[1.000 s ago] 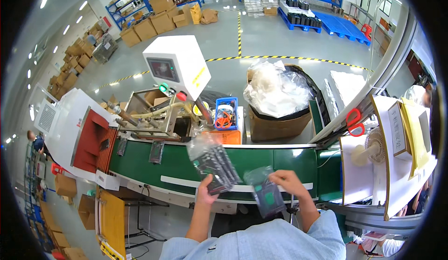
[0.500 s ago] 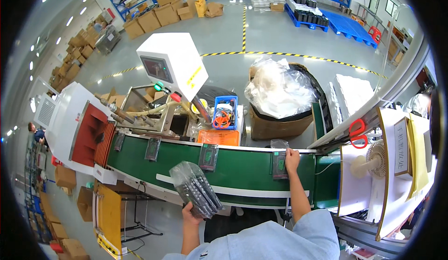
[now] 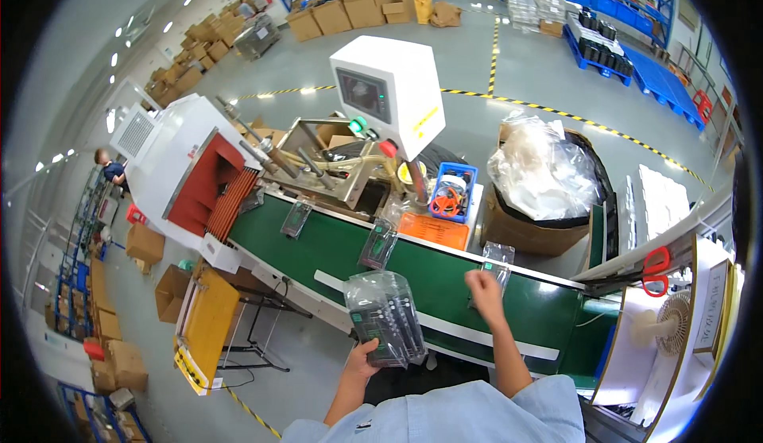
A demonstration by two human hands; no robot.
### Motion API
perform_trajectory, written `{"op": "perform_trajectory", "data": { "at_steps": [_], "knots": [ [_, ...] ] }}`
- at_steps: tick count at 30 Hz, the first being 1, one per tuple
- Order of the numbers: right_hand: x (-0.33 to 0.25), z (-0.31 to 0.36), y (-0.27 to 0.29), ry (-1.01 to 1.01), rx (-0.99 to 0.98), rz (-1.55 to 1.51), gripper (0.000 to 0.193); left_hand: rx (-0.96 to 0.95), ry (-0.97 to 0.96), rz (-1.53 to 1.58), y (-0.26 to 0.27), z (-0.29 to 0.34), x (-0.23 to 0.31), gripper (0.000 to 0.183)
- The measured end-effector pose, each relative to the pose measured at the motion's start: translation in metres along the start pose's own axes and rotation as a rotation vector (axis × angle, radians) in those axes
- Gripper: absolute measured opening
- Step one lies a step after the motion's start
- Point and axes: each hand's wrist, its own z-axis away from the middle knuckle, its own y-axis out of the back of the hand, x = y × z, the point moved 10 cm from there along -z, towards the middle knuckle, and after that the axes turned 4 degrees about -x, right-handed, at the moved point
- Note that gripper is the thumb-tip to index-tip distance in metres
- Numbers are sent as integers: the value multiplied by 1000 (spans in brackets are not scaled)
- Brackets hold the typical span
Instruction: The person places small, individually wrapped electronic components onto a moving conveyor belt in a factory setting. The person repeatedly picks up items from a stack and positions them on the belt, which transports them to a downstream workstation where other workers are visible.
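Bagged packs (image 3: 378, 246) lie spaced along the conveyor belt (image 3: 433, 270); left hand (image 3: 362, 361) grips an unlaid stack (image 3: 387, 324); whether right hand (image 3: 486, 292) grips anything is unclear.

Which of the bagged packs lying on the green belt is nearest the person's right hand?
The rightmost pack on the green belt: the right hand partly hides it in this view, while the others lie farther left, toward the white machine.
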Motion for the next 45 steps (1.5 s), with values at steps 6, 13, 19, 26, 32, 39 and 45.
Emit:
{"op": "perform_trajectory", "data": {
  "at_steps": [6,13,19,26,32,39,45],
  "knots": [
    [-87,39,-112,-55,-563,-278,28,30,-30,-218,3,3,1,46],
    [-75,37,-113,-149,-361,-405,19,8,-90,-290,-6,11,12,46],
    [-70,-13,-64,-129,13,-589,18,4,-4,-255,-3,22,15,45],
    [-67,55,-132,-278,-596,-380,31,-19,17,-158,7,17,16,46],
    [-71,52,-107,-231,-360,-370,27,13,-51,-127,24,6,31,41],
    [-89,65,-80,-78,-402,-14,26,-44,-14,-173,-36,-36,56,36],
    [-51,77,-31,-213,-299,-182,24,-7,13,-108,-51,-67,60,29]
  ]
}}
